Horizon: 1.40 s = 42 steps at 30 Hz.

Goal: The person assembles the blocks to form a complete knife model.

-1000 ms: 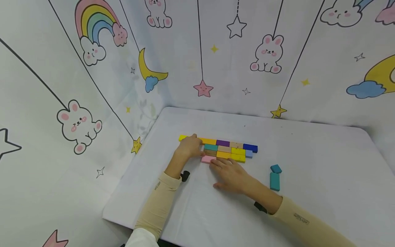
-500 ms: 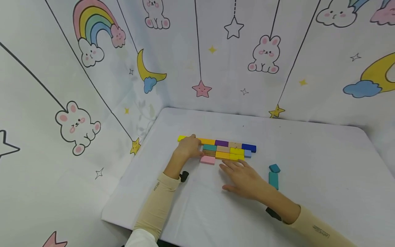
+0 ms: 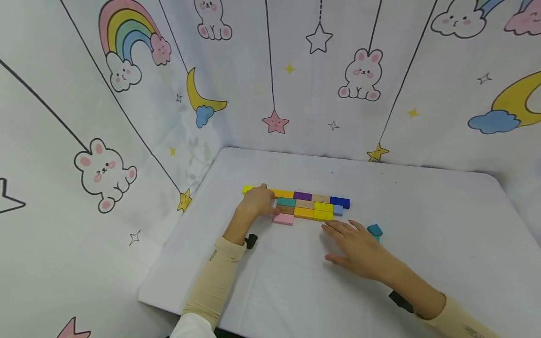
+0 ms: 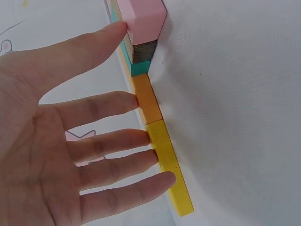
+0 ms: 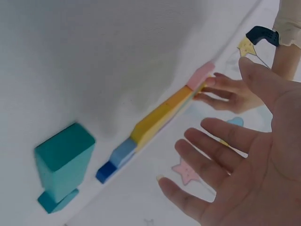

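Coloured wooden blocks lie side by side in rows on the white table, with a pink block (image 3: 283,219) at the front left. My left hand (image 3: 257,202) rests at the left end of these rows, fingers spread and nearly straight. In the left wrist view its fingertips touch the orange block (image 4: 149,101) and the yellow block (image 4: 170,165), and the thumb tip is at the pink block's edge. My right hand (image 3: 354,246) hovers over the table with loosely extended fingers, holding nothing. A teal block (image 5: 66,150) is mostly hidden by it in the head view.
A smaller teal block (image 3: 374,230) lies right of the rows, beyond my right hand. A dark blue block (image 3: 340,202) ends the back row. Behind the white table (image 3: 444,211) hangs a cloth (image 3: 249,84) printed with rabbits and stars.
My right hand has left the pink block and front row and moved right, toward the teal blocks, now covering most of one. My left hand stays in place.
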Tool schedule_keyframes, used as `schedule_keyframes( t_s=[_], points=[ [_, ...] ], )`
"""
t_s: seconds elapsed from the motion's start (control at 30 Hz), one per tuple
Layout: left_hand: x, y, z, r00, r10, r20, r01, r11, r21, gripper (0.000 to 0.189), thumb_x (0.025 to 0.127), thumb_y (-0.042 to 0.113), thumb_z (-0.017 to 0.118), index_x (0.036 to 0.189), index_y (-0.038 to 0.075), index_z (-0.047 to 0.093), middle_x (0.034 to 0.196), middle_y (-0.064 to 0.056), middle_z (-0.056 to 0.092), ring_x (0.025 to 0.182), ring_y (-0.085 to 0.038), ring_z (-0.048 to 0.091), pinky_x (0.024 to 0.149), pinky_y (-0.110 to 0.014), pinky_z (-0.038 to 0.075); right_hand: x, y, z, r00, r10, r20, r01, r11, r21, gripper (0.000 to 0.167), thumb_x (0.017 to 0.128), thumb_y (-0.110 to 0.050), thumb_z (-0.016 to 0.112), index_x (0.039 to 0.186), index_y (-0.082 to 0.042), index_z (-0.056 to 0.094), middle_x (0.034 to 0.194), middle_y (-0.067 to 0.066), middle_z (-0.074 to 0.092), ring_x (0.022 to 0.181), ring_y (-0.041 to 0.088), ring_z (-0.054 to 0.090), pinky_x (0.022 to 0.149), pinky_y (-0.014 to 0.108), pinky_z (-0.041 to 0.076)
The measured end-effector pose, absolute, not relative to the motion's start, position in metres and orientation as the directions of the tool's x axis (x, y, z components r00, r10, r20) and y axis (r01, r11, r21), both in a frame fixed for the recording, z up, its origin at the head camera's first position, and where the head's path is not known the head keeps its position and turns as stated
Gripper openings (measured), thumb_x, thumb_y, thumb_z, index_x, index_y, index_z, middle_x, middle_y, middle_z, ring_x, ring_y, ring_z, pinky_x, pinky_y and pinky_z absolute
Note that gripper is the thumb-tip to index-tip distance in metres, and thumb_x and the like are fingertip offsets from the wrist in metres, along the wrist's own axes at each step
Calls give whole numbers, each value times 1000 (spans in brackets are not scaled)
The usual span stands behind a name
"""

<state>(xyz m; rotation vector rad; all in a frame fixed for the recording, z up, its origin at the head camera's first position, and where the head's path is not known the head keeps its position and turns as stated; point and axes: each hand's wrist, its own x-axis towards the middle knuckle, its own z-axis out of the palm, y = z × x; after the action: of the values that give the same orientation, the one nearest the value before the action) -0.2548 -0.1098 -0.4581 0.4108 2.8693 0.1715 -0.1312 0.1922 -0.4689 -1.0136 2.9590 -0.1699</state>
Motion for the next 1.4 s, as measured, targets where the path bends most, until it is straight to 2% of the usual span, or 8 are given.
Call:
schedule_keyframes(
  t_s=[0.37,0.57,0.93,1.27,1.4],
  points=[
    [-255,-111,-457,-931,298,-212,271,951,148,61,87,49,83,133,9,72,130,-13,62,108,-28,64,100,-45,55,-125,230,-465,-802,-587,112,-598,793,-121,79,91,-50,79,153,-8,53,154,11,53,138,32,54,115,65,36],
    [-254,-111,-456,-930,297,-218,268,951,152,60,88,48,83,132,9,72,129,-13,62,107,-28,64,100,-45,55,-120,248,-468,-823,-563,77,-568,813,-124,79,92,-52,77,152,-8,53,156,12,51,135,34,56,113,63,39],
    [-254,-111,-455,-930,291,-223,262,953,149,60,87,48,83,131,8,72,130,-13,62,107,-28,65,100,-45,55,-110,270,-474,-844,-534,45,-534,829,-168,75,93,-53,75,150,-7,56,155,13,53,138,35,55,116,63,35],
    [-255,-111,-456,-927,298,-228,272,952,137,59,88,49,82,132,10,73,131,-13,62,107,-28,65,100,-45,55,-100,289,-471,-858,-509,61,-511,838,-191,72,91,-49,79,144,-3,61,149,17,57,133,40,58,110,64,42],
    [-255,-110,-456,-927,299,-225,275,952,132,59,88,49,82,131,10,73,128,-12,63,105,-27,64,98,-44,56,-99,296,-468,-875,-483,37,-480,855,-197,68,92,-51,77,138,-3,66,145,17,61,127,42,60,103,65,48]
  ],
)
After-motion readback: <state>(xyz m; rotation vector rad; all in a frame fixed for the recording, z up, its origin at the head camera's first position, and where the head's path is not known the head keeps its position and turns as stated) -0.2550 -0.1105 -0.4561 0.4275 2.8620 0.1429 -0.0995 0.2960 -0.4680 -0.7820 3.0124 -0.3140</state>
